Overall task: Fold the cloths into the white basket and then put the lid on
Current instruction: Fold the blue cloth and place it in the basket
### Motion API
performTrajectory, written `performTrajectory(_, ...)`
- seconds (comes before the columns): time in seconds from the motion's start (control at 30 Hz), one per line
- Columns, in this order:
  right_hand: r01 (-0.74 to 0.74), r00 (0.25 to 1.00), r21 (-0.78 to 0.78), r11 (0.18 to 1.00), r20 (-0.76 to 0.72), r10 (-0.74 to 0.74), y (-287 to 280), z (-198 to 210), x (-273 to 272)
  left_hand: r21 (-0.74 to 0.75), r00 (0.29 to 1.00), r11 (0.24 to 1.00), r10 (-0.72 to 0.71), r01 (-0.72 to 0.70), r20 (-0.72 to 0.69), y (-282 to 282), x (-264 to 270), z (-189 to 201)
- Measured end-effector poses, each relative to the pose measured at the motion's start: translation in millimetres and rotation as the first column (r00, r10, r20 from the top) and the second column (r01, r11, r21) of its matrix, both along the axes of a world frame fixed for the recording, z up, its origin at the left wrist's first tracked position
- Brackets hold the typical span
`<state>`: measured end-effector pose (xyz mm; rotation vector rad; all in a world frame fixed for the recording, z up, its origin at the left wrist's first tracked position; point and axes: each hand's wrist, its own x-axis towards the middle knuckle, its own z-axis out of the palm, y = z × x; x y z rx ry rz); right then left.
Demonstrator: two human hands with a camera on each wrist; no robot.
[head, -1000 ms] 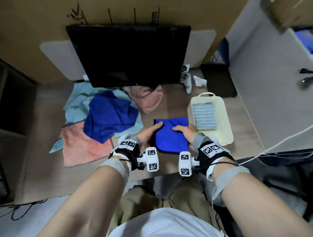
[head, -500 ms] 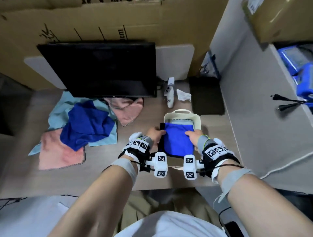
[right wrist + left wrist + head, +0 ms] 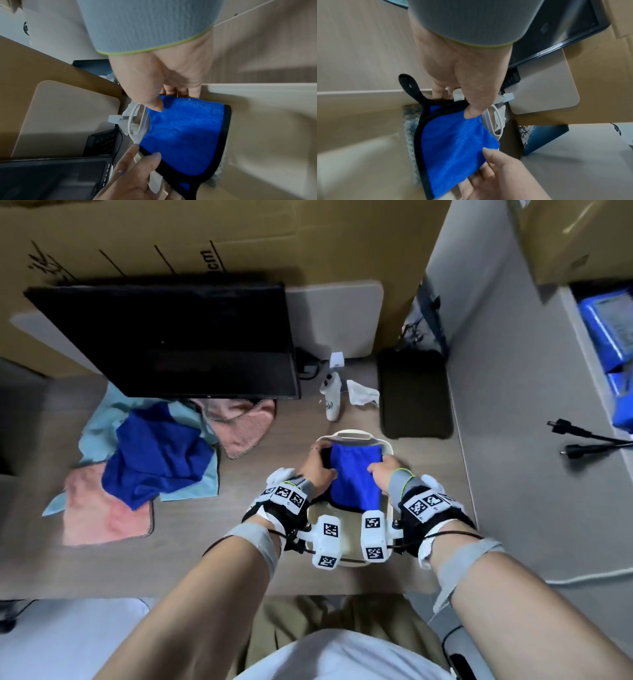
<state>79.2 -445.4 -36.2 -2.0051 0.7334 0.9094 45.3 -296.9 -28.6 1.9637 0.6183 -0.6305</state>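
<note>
Holding a folded blue microfibre cloth with black edging [image 3: 352, 474] by its two sides, both hands are lowering it into the white plastic basket with a cut-out handle [image 3: 352, 435] on the wooden desk [image 3: 191, 556]. The left hand [image 3: 317, 470] pinches the left edge between thumb and fingers; the right hand [image 3: 383, 472] pinches the right edge likewise. The cloth sits partly inside the basket, sagging over the near part, not yet lying flat. Beneath it, the left wrist view shows a grey-and-white textured cloth [image 3: 410, 121] already in the basket.

Judged progress: one cloth stowed, a second being placed. Remaining on the desk to the left, unfolded, is a heap: a large dark-blue cloth [image 3: 154, 453], a pale teal cloth [image 3: 99, 429], a salmon-pink cloth [image 3: 102, 515] and a second pink cloth [image 3: 246, 422] under the black monitor [image 3: 164, 337]. No lid can be identified with certainty; the pale rounded-corner panel [image 3: 339, 320] behind the monitor may be it. Lidding is not yet done.
</note>
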Motion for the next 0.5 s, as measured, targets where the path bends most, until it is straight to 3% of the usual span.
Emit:
performTrajectory(0.23, 0.002, 0.997, 0.002, 1.0, -0.072, -0.001, 7, 1, 14, 0.022, 0.983, 0.992, -0.118, 0.122, -0.14, -6, 20, -12)
performTrajectory(0.37, -0.013, 0.994, -0.02, 1.0, -0.105, 0.011, 14, 11, 18, 0.095, 0.969, 0.972, -0.199, 0.214, -0.147, -5, 29, -12)
performTrajectory(0.43, 0.007, 0.993, -0.012, 1.0, -0.115, -0.009, 16, 16, 21, 0.081, 0.976, 0.979, -0.174, 0.186, -0.131, -2, 33, -12)
performTrajectory(0.5, 0.029, 0.996, 0.033, 0.999, -0.091, -0.026, 17, 23, 25, -0.07, 0.986, 0.997, -0.05, 0.04, -0.16, 0, 35, -10)
